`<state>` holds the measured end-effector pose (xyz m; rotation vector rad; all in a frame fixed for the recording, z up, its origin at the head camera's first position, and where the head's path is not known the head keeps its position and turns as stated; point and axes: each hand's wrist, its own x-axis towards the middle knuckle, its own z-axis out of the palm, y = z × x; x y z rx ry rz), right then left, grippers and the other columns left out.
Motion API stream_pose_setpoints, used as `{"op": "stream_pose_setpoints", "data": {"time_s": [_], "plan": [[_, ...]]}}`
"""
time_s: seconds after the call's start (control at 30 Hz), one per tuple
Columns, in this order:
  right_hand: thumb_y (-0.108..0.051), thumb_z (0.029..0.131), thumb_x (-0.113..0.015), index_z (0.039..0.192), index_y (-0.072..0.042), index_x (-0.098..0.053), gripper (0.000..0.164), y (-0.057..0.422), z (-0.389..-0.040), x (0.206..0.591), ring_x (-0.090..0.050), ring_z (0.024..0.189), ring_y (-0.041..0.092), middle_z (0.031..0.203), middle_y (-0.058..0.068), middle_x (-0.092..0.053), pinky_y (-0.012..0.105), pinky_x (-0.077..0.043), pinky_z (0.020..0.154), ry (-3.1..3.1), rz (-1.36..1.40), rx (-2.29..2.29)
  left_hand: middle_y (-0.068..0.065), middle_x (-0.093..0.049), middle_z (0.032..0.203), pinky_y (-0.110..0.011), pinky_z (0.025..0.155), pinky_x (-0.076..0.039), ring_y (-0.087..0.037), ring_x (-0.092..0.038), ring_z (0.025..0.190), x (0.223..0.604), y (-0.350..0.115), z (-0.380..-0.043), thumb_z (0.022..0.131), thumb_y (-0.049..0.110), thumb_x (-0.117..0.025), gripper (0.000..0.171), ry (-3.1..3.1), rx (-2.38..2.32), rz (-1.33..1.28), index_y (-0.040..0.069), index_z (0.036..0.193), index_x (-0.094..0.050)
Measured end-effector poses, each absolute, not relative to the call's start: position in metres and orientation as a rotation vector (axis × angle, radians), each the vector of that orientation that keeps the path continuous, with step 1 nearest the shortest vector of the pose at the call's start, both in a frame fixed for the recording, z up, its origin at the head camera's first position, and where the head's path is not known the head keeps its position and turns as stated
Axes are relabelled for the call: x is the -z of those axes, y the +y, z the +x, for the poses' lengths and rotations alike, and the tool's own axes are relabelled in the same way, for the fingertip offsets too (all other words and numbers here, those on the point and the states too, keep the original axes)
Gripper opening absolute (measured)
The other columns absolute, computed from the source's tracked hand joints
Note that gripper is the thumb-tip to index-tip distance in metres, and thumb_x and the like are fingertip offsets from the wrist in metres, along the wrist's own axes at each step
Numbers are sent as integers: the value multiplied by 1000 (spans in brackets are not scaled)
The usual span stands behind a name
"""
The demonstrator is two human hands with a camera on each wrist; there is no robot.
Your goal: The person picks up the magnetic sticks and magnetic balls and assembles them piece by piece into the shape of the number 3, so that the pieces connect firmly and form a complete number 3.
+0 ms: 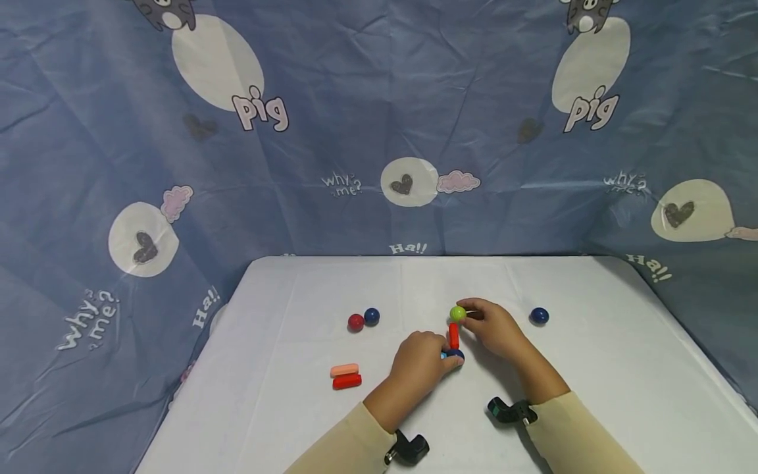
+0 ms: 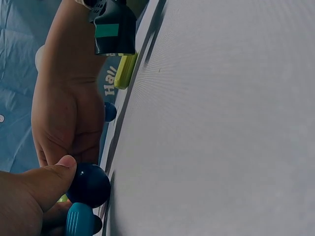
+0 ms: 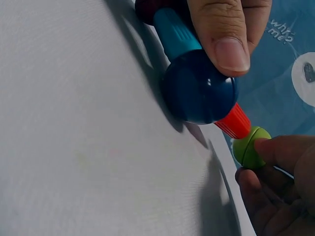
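Observation:
In the head view my left hand (image 1: 416, 361) grips a dark blue ball (image 3: 199, 88), its thumb pressed on the ball's side. A light blue ribbed stick (image 3: 176, 34) meets this ball, with a dark red ball (image 3: 149, 11) at the stick's other end, partly covered by the fingers. From the blue ball a red stick (image 1: 453, 336) extends away toward the back of the table. At the red stick's far end, my right hand (image 1: 496, 327) pinches a lime green ball (image 1: 458, 314) between thumb and fingers. Ball and stick end meet in the right wrist view.
On the white table (image 1: 296, 421), a red ball (image 1: 355, 322) and a blue ball (image 1: 372, 316) lie left of the hands. Nearer are a salmon stick (image 1: 345, 370) and a red stick (image 1: 347, 382). Another blue ball (image 1: 539, 316) lies right; a yellow-green stick (image 2: 126, 71) shows beyond the right arm.

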<state>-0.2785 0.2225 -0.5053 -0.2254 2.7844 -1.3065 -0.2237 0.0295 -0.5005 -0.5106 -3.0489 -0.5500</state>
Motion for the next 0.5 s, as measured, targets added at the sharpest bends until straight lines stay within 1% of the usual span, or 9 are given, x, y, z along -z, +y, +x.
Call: {"op": "stream_pose_setpoints", "data": {"time_s": [0.23,0.5], "plan": [[-18,101,-68,135,-10,-67,35,218,-276,504,-68,122,32,132,11,-71,55,-50,105,2757,-222,1314,9,-67,74,-27,63,-41,-11,-55,71,498,30,-224,85,53,-84,32,-3024,584,-518,22,94,-84],[-15,102,-66,136,-9,-67,35,219,-278,508,-68,122,31,132,11,-71,53,-50,106,2729,-231,1307,9,-70,78,-27,67,-44,-12,-57,74,497,29,-223,86,52,-83,31,-3024,608,-521,23,96,-85]]}}
